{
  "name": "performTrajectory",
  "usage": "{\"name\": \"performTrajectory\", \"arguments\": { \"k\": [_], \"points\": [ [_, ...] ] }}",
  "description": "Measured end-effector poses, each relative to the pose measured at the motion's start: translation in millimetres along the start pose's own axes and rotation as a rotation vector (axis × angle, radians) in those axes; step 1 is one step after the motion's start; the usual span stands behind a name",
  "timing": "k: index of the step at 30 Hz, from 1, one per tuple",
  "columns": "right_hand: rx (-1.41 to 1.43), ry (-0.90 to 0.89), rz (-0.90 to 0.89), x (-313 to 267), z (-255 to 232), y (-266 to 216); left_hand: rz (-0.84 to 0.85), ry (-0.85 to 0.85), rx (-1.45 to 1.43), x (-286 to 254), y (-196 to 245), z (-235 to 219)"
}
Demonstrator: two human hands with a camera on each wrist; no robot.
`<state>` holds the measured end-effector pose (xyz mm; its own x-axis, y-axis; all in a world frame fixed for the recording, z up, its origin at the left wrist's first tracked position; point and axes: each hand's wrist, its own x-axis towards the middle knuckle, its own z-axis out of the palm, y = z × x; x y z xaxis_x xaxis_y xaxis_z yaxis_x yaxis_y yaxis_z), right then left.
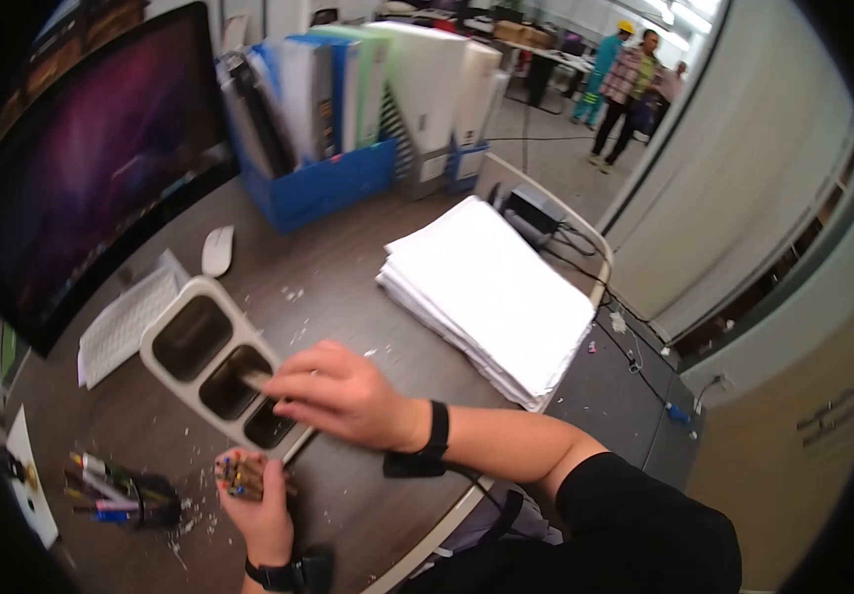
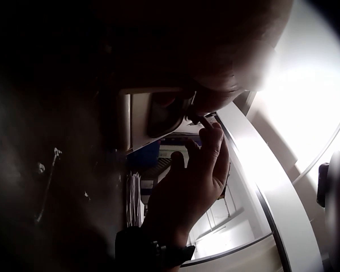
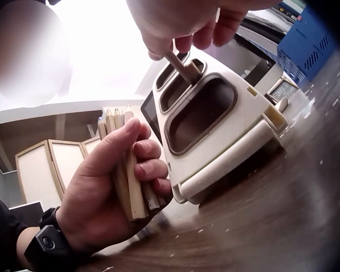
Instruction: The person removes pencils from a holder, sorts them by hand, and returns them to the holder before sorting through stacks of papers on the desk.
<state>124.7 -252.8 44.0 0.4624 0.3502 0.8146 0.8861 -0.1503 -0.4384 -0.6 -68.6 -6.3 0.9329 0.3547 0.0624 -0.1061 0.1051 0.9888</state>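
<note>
My left hand [image 1: 257, 510] grips a bundle of colored pencils [image 3: 128, 175], their colored tips at the top and their blunt ends below the fingers. A cream organizer [image 1: 170, 384] with three dark compartments stands on the desk just beyond that hand. Over it is my right hand [image 1: 343, 396], thumb and fingers pinching a short brown stick-like piece [image 3: 183, 69]. The lower end of this piece is at the middle compartment; I cannot tell its kind. In the left wrist view the right hand [image 2: 187, 187] shows dark against the light.
A mesh cup of pens [image 1: 155, 498] stands at the left, pale shavings scattered beside it. Behind the organizer are a keyboard [image 1: 135, 325], mouse [image 1: 217, 250] and monitor [image 1: 110, 168]. A paper stack [image 1: 491, 287] and a blue file holder [image 1: 333, 188] sit farther right. People stand in the background.
</note>
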Motion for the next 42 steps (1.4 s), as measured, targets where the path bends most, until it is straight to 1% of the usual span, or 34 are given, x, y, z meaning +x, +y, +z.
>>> {"name": "performTrajectory", "arguments": {
  "k": [4, 6, 7, 11, 14, 16, 17, 18, 19, 20, 21, 22, 23, 24, 26, 28, 30, 32, 33, 34, 36, 37, 38, 39, 40, 42],
  "points": [
    [0.013, -0.025, 0.077, -8, 17, 8, 0.037, 0.008, 0.045, 3, -3, 0],
    [-0.003, -0.025, 0.059, -6, 18, 8, -0.009, 0.049, 0.167, 4, 4, 1],
    [-0.012, -0.019, 0.056, -6, 20, 8, 0.003, 0.052, 0.184, 6, 1, 0],
    [0.053, -0.011, 0.035, -8, 25, 7, 0.081, 0.051, 0.181, 6, -4, 1],
    [0.07, -0.035, 0.021, -4, 23, 5, 0.09, 0.053, 0.184, 8, -7, -1],
    [0.016, 0.026, -0.01, -2, 25, 4, 0.073, 0.031, 0.171, 8, -8, -6],
    [0.022, 0.027, -0.007, -2, 23, 1, 0.056, 0.008, 0.156, 7, -8, -8],
    [0.05, 0.021, -0.041, -4, 18, -2, 0.053, 0.014, 0.161, 6, -10, -9],
    [0.082, 0.014, -0.079, -5, 15, -5, 0.054, 0.025, 0.097, 4, -15, -9],
    [0.13, -0.015, -0.102, -9, 15, -7, 0.056, 0.043, 0.036, 1, -12, -8],
    [0.181, -0.132, -0.046, -15, 12, -11, 0.184, -0.029, 0.03, -1, -9, -4],
    [0.239, -0.254, 0.009, -19, 10, -15, 0.127, -0.113, 0.074, -2, -5, -8],
    [0.274, -0.25, 0.017, -18, 13, -17, 0.148, -0.168, 0.104, -3, -8, -12],
    [0.262, -0.237, -0.01, -21, 18, -14, 0.162, -0.217, 0.138, -3, -12, -17],
    [0.278, -0.371, 0.132, -20, 14, -15, 0.06, -0.126, 0.162, -4, -2, -5],
    [0.291, -0.374, 0.128, -18, 10, -14, 0.107, -0.126, 0.181, -1, -7, -4],
    [0.349, -0.251, 0.163, -15, 4, -18, 0.202, -0.202, 0.343, 2, 2, -3],
    [0.457, -0.132, 0.202, -20, -1, -15, 0.178, -0.271, 0.373, 2, 9, -3],
    [0.464, -0.067, 0.163, -21, -1, -12, 0.196, -0.283, 0.381, 2, 14, -1],
    [0.505, -0.023, 0.188, -27, 1, -10, 0.214, -0.298, 0.388, 3, 16, 1],
    [0.548, 0.11, 0.286, -21, 12, -26, 0.183, -0.273, 0.378, 0, 16, -1],
    [0.556, 0.103, 0.286, -19, 11, -24, 0.169, -0.28, 0.367, 0, 16, -1],
    [0.416, -0.086, 0.138, -16, 8, -20, 0.168, -0.272, 0.369, 0, 16, 0],
    [0.27, -0.27, -0.014, -11, 7, -15, 0.216, -0.262, 0.37, 0, 15, 0],
    [0.207, -0.344, -0.141, -4, 7, -17, 0.262, -0.253, 0.37, 0, 14, -1],
    [0.208, -0.376, -0.108, -5, 9, -23, 0.271, -0.255, 0.358, 1, 15, -1]
  ]
}}
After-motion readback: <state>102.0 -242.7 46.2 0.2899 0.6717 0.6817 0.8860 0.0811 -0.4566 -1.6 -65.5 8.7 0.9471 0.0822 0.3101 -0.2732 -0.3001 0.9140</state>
